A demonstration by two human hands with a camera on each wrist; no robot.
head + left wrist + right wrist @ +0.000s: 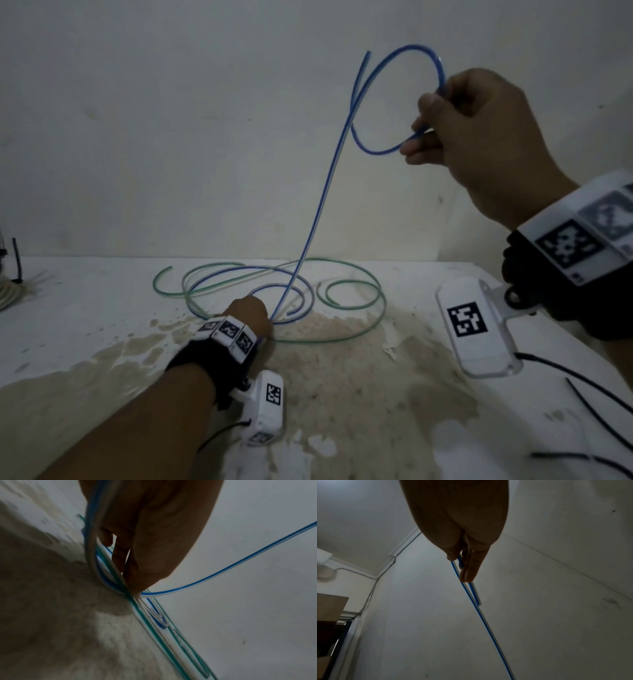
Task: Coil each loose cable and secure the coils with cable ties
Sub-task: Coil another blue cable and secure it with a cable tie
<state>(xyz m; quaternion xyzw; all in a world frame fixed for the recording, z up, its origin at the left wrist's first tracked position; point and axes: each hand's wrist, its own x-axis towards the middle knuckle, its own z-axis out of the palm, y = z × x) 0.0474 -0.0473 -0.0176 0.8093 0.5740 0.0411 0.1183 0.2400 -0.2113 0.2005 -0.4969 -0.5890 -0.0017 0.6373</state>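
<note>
I see my right hand point(479, 137) raised in front of the wall point(171, 120), fingers curled round one loop of the blue cable point(317, 219) — the loop stands upright in the air, its free end poking up beside it. From the loop the cable slants down to my left hand point(248, 313), which is low on the tabletop point(68, 325) near its middle. In the left wrist view the fingertips point(135, 588) press down at the spot where the blue cable bends up off the surface; the fingers look curled, but I cannot tell if they pinch the cable or only hold it down.

The rest of the blue cable lies in loose rings on the tabletop toward the back edge, tangled with the green cable point(356, 301), whose rings spread wider to both sides, and the two cross each other in several places.

The tabletop is white, its coating flaked away in a big brownish patch point(342, 377) that runs from the middle to the front edge. Thin black strips point(596, 414) lie near the front right corner — cable ties perhaps, too dim to say. The wall is plain, pale and scuffed. The right wrist view shows the ceiling moulding point(388, 559) and a thin wire point(368, 597) running down a corner of the room.
</note>
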